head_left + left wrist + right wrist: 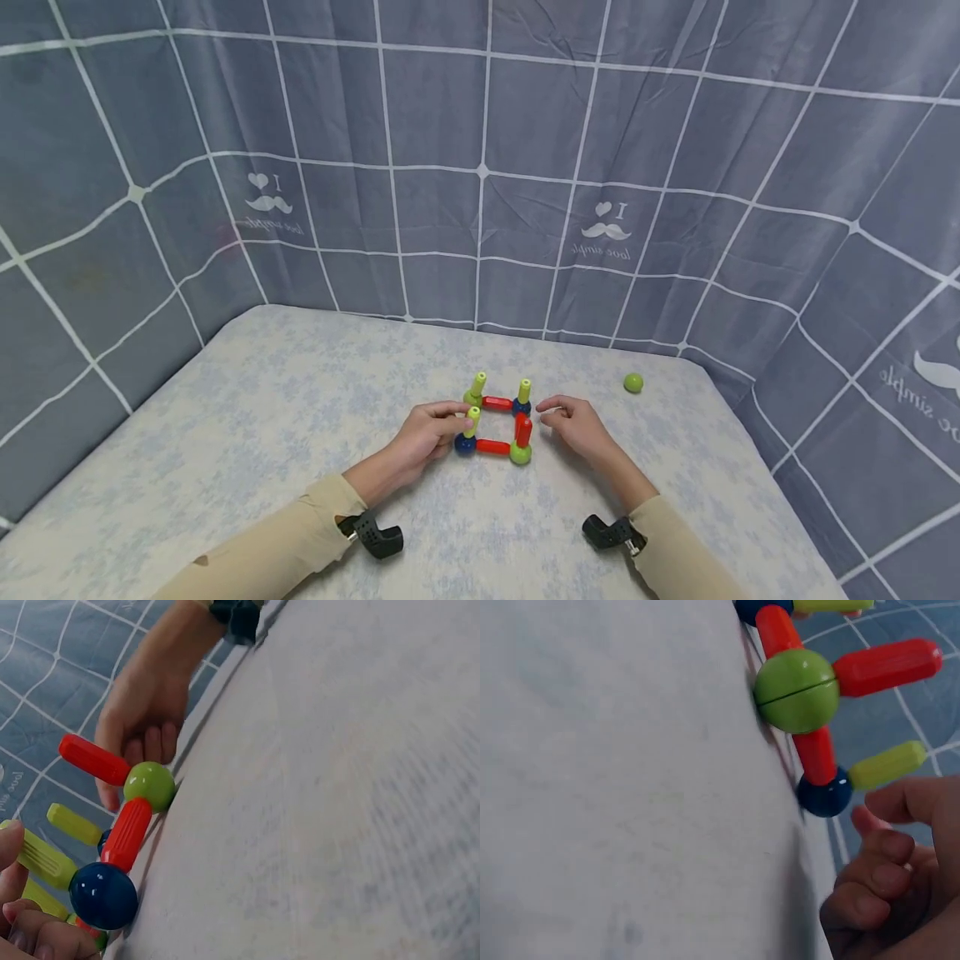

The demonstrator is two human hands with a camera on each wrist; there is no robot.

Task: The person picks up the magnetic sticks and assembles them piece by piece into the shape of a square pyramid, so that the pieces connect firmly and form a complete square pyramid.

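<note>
A square magnetic ball-and-rod frame lies on the table, with a rod standing up from each corner ball. My left hand (426, 435) pinches the upright yellow-green rod (46, 859) on the near-left blue ball (103, 895) between thumb and fingers. My right hand (579, 427) hovers right of the frame, fingers loosely bent and holding nothing, close to the far-right blue ball (826, 793) and its yellow-green rod (889, 765). At the near-right corner, a green ball (521, 453) bears an upright red rod (889, 667). The far-left green ball (471, 399) is partly hidden, and the frame's left side is covered.
A loose green ball (633, 382) lies at the back right of the table. The tabletop has a pale floral cloth (315, 400). Grey-blue checked curtains (435, 208) hang behind and at both sides. A black camera mount sits on each wrist.
</note>
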